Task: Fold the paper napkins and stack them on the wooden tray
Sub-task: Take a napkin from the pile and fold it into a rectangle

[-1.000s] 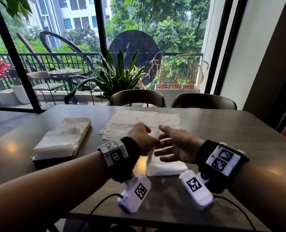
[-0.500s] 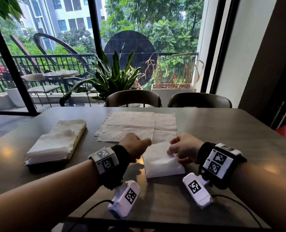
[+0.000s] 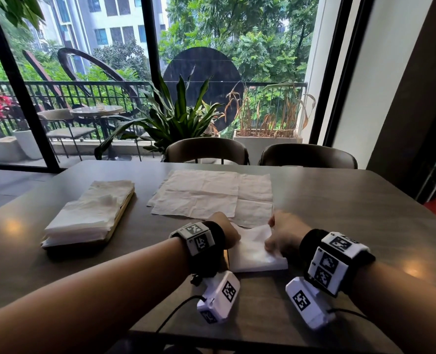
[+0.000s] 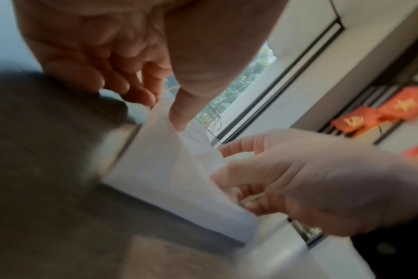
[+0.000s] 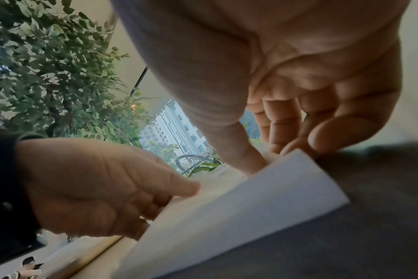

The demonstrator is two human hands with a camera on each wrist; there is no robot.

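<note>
Both hands have drawn closer to the body since a moment ago, and the white napkin point(image 3: 256, 254) between them has gone from lying loosely to being doubled over, its upper layer lifted off the lower one. The left hand point(image 3: 225, 232) has its fingers curled, thumb and fingertips pinching the napkin's left edge; in the left wrist view the thumb point(image 4: 179, 113) comes down on the raised flap. The right hand point(image 3: 283, 235) pinches the opposite edge, its thumb point(image 5: 239, 156) set against the paper and the fingers bent behind it. The napkin's near part rests on the grey table point(image 3: 365, 226), just ahead of both wrists.

Beyond the knuckles, unfolded napkins point(image 3: 211, 195) lie flat and overlapping, their near edge almost touching the one being held. Off to the left of the left hand, well apart from it, sits the wooden tray point(image 3: 125, 212) with a stack of folded napkins point(image 3: 89, 215) piled on it, only the tray's right rim showing under the paper.

Across the table from the hands stand two dark chairs point(image 3: 206, 149), and behind them a leafy potted plant point(image 3: 176, 118) by the big window. Each wrist wears a black band with white marker blocks, cables trailing back toward the body.
</note>
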